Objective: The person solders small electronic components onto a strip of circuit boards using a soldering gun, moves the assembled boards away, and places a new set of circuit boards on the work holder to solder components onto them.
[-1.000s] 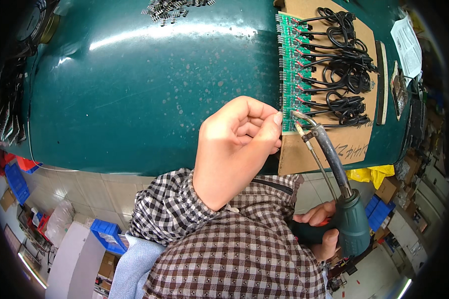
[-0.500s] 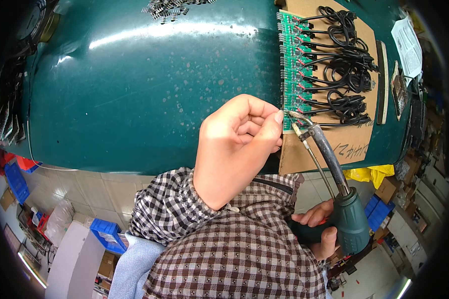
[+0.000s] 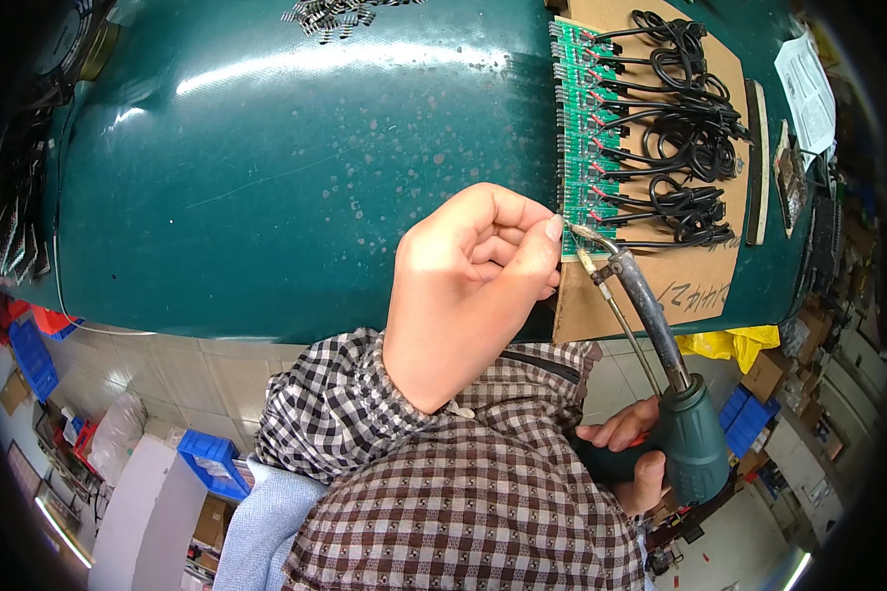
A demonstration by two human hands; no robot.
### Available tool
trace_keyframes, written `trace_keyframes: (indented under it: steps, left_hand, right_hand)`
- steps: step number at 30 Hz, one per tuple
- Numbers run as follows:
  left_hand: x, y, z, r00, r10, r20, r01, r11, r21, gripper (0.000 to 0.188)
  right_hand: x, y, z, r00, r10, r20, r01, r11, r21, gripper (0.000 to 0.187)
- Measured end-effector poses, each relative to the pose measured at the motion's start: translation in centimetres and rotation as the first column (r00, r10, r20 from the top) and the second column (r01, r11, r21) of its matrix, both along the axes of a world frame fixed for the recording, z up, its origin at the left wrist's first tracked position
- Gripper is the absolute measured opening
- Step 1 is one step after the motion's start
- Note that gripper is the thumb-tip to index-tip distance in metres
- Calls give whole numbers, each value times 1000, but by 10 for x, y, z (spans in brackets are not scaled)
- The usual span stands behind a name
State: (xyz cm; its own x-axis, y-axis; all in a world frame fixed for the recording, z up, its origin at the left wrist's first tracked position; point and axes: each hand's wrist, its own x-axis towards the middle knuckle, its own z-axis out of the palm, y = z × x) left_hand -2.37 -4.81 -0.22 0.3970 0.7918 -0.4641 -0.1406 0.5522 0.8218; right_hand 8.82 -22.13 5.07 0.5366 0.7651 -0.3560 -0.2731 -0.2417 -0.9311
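My left hand [image 3: 473,286] is closed in a pinch at the near left edge of a row of green circuit boards [image 3: 583,128]. What lies between thumb and forefinger is too small and hidden to make out. My right hand [image 3: 629,453] wraps round the grip of a dark green soldering gun [image 3: 695,443], low at the right. Its bent metal tip and thin feed tube reach up to the nearest board, just right of my left fingertips. Red wires and coiled black cables [image 3: 695,143] run rightward from the boards.
Cardboard [image 3: 611,300] lies under the boards and cables on the green table [image 3: 266,197]. Small dark metal-pinned parts [image 3: 335,15] are heaped at the far edge. A pale strip [image 3: 756,163] and a white paper [image 3: 805,94] lie at the right. Yellow plastic [image 3: 734,343] shows beyond the table edge.
The soldering gun's tip sits very slightly lower at the nearest board. My left hand keeps its pinch in almost the same place, and the right hand's grip is unchanged.
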Motion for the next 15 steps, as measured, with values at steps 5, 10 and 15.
trace_keyframes:
  steps: [5, 10, 15]
  left_hand:
    - [1, 0, 0, 1000, 4, -2, -4, 1000, -11, 12]
    - [1, -1, -1, 1000, 4, 5, -4, 1000, 1, 12]
    - [1, 0, 0, 1000, -5, -13, 5, 1000, 3, 12]
  right_hand:
    - [3, 3, 11, 1000, 27, -12, -28, 993, -116, 54]
    - [7, -2, 13, 998, 19, -52, -29, 981, -194, 53]
    - [6, -2, 15, 996, -30, -85, 13, 981, -195, 53]
